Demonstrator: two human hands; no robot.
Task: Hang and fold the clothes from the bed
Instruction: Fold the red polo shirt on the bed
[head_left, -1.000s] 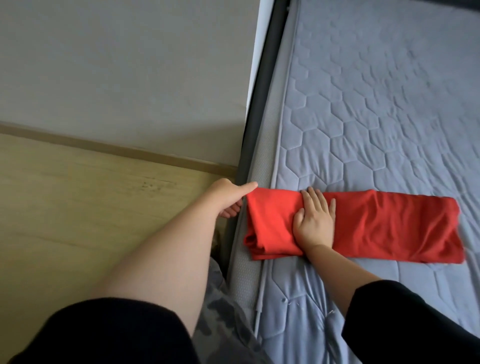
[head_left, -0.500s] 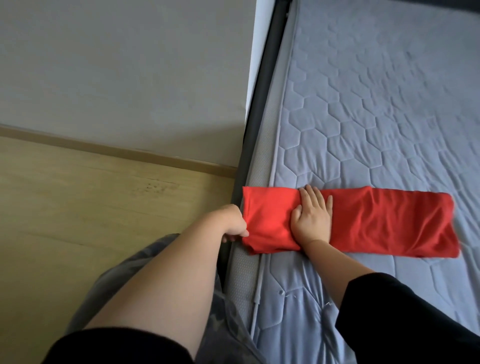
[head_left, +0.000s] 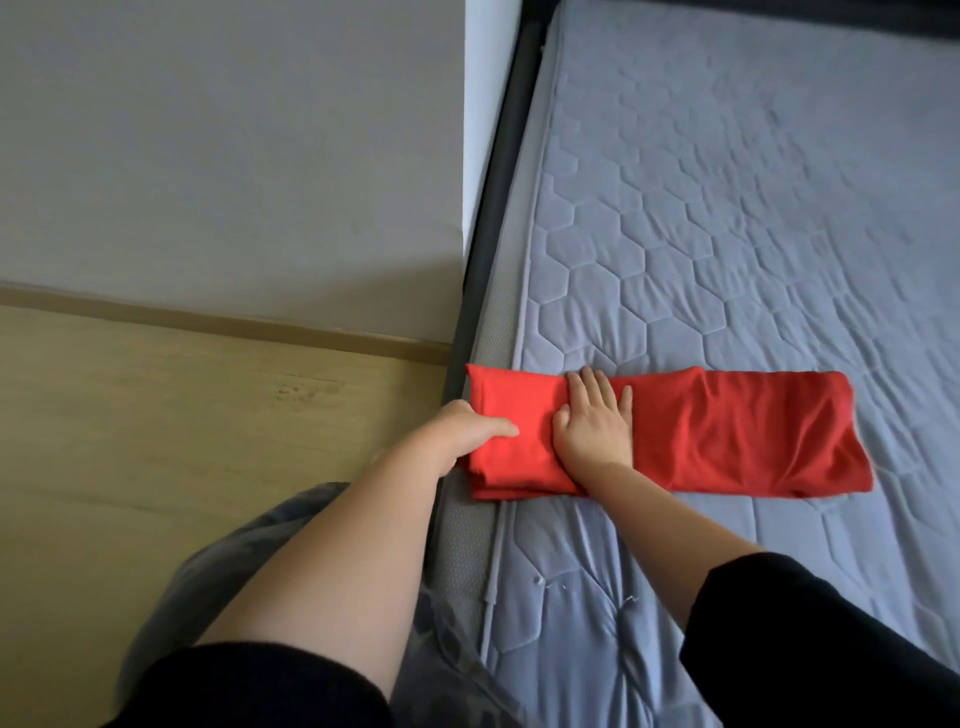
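Note:
A red garment (head_left: 727, 431), folded into a long narrow strip, lies across the near left part of the grey quilted mattress (head_left: 753, 218). Its left end hangs slightly over the mattress edge. My left hand (head_left: 467, 431) grips that left end, thumb on top and fingers hidden underneath. Laid flat with straight fingers, my right hand (head_left: 592, 426) presses on the strip about a third of the way from its left end.
A dark bed frame rail (head_left: 493, 249) runs along the mattress's left side. To the left are a wooden floor (head_left: 182, 431) and a grey wall (head_left: 234, 145). My camouflage-trousered leg (head_left: 441, 665) stands against the bed edge.
My left hand moved from the top corner of the garment's left end down to its middle and took hold of it. The right hand stayed pressed in place.

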